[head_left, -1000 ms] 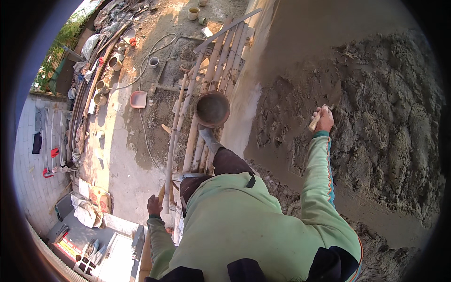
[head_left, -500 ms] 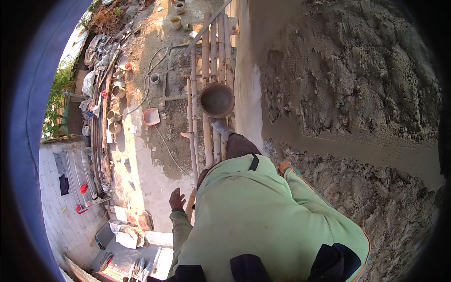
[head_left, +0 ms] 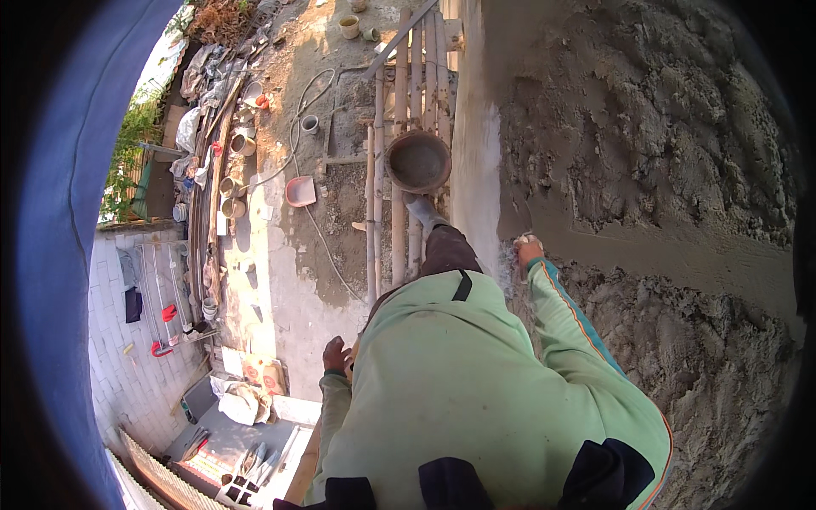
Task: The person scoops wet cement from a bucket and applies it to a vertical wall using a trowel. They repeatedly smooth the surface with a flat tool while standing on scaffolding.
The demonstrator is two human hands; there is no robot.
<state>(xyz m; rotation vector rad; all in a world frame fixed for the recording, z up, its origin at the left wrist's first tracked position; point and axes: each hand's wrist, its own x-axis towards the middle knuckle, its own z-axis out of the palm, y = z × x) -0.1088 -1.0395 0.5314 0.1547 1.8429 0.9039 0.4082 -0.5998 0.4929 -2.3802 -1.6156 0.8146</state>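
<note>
My right hand (head_left: 529,247) is closed beside the wall, at the near edge of a smooth band in the wet grey mortar (head_left: 629,242). It grips what looks like a mortar-smeared trowel (head_left: 514,221), whose blade blends into the wall. My left hand (head_left: 337,355) hangs low at my left side with loosely bent fingers and nothing visible in it. A round pan (head_left: 417,161) with grey mortar residue rests on the bamboo poles (head_left: 399,229), just ahead of my foot (head_left: 422,210).
The narrow bamboo scaffold runs along the wall, high above the ground. Below lie a pink pan (head_left: 300,191), a hose (head_left: 327,251), a grey bucket (head_left: 310,124) and several other buckets. Long planks (head_left: 204,204) lie at the left, beyond which stands a white block wall (head_left: 127,297).
My right hand has moved forward along the wall, and the trowel-like blade now shows. My left hand has shifted slightly, its fingers less spread. The whole view has swung a little.
</note>
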